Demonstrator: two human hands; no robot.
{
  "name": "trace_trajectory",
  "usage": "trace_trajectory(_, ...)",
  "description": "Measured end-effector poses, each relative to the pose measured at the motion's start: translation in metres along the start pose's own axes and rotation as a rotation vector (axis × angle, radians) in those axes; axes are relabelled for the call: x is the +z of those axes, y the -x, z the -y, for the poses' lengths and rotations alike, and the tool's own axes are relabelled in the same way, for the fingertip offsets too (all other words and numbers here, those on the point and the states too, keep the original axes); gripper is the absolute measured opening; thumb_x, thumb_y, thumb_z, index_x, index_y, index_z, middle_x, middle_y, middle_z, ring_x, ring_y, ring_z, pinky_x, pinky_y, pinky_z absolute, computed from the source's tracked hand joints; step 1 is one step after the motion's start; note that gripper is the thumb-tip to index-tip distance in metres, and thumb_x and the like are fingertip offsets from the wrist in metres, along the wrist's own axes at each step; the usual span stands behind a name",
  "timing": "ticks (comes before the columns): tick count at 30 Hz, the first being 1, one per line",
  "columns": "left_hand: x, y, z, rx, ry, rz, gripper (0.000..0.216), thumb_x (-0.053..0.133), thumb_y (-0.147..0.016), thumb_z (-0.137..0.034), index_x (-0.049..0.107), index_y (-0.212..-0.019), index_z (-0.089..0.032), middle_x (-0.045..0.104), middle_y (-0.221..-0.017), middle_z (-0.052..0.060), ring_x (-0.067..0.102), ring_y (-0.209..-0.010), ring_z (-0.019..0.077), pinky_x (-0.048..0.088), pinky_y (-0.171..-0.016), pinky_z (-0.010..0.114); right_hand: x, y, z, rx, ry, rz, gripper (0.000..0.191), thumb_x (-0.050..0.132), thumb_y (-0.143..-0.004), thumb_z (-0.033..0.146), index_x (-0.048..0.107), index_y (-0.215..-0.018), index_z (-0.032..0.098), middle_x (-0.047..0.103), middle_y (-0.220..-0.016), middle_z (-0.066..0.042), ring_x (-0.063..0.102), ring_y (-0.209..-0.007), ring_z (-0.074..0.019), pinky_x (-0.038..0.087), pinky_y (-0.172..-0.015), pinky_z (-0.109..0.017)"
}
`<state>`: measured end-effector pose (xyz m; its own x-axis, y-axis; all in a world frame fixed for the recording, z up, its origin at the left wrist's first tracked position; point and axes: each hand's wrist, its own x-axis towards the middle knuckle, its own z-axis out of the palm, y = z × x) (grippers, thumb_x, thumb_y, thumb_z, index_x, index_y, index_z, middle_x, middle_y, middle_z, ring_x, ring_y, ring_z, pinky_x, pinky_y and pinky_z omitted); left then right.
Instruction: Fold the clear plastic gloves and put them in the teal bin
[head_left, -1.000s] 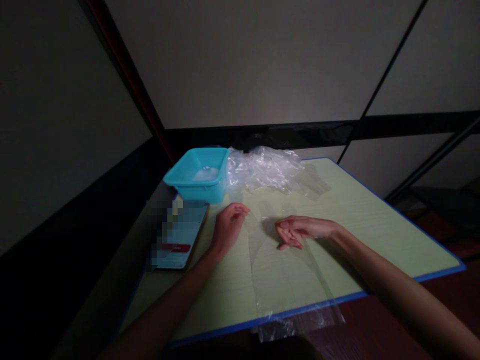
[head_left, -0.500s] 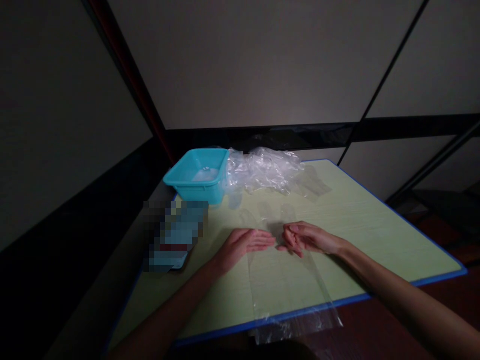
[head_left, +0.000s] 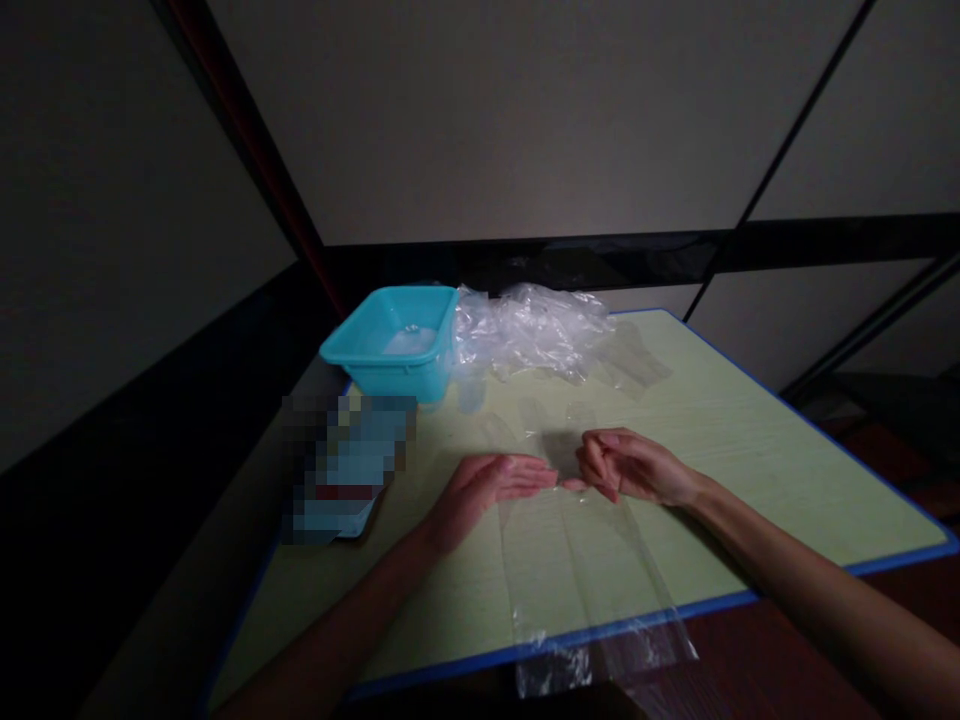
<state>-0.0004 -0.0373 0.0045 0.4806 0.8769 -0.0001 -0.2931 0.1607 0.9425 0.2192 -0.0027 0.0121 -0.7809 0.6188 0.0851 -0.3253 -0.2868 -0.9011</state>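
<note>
A clear plastic bag [head_left: 577, 570] lies flat on the table in front of me, its near end hanging over the blue edge. My left hand [head_left: 491, 492] rests across the bag's upper part, fingers stretched out side by side, pointing right. Just to the right, my right hand [head_left: 637, 468] has its fingers curled in on the bag; the film between them is hard to see. One finger of it reaches toward the left fingertips. A crease runs down the bag from between the hands. Beyond the hands, the bag's far end shows faint handle-like strips.
A turquoise plastic basin [head_left: 397, 370] with something whitish inside stands at the table's back left. Crumpled clear plastic bags [head_left: 547, 330] are heaped beside it. A blurred-out flat object [head_left: 352, 470] lies on the left. Blue edging [head_left: 847, 568] borders the pale green table; panelled walls rise behind.
My right hand has moved slightly right and its fingers are more tightly curled. A lengthwise crease now shows in the bag. The left hand stays almost in place, and the view has shifted slightly.
</note>
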Motion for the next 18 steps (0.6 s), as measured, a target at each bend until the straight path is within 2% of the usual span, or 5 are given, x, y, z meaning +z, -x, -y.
trace_trajectory(5, 0.0008, 0.0005, -0.0013, 0.006, 0.021, -0.003, 0.043, 0.057, -0.079, -0.047, 0.066, -0.095, -0.009, 0.068, -0.098, 0.017, 0.063, -0.094, 0.0288, 0.043, -0.087, 0.041, 0.0016, -0.0018, 0.0006, 0.022, 0.009, 0.03, 0.035, 0.05, -0.086, 0.039, 0.056, -0.064, 0.014, 0.053, -0.056, 0.004, 0.051, -0.046, -0.0069, 0.041, -0.089, -0.039)
trace_trajectory(11, 0.0027, 0.0008, 0.0035, -0.061, -0.111, 0.001, 0.05, 0.058, -0.076, -0.052, 0.065, -0.096, -0.007, 0.068, -0.096, 0.018, 0.062, -0.095, 0.0295, 0.044, -0.086, 0.042, -0.0017, -0.0014, -0.0062, 0.098, 0.088, 0.027, 0.038, 0.049, -0.086, 0.044, 0.054, -0.063, 0.014, 0.052, -0.051, 0.005, 0.047, -0.043, -0.0062, 0.041, -0.087, -0.036)
trace_trajectory(18, 0.0055, 0.0007, 0.0, -0.086, -0.144, -0.008, 0.052, 0.059, -0.075, -0.054, 0.064, -0.097, -0.007, 0.067, -0.098, 0.019, 0.061, -0.096, 0.0301, 0.044, -0.087, 0.043, -0.0026, -0.0006, -0.0026, 0.147, 0.194, 0.033, 0.036, 0.048, -0.087, 0.042, 0.054, -0.064, 0.014, 0.053, -0.052, 0.004, 0.047, -0.046, -0.0069, 0.043, -0.078, -0.031)
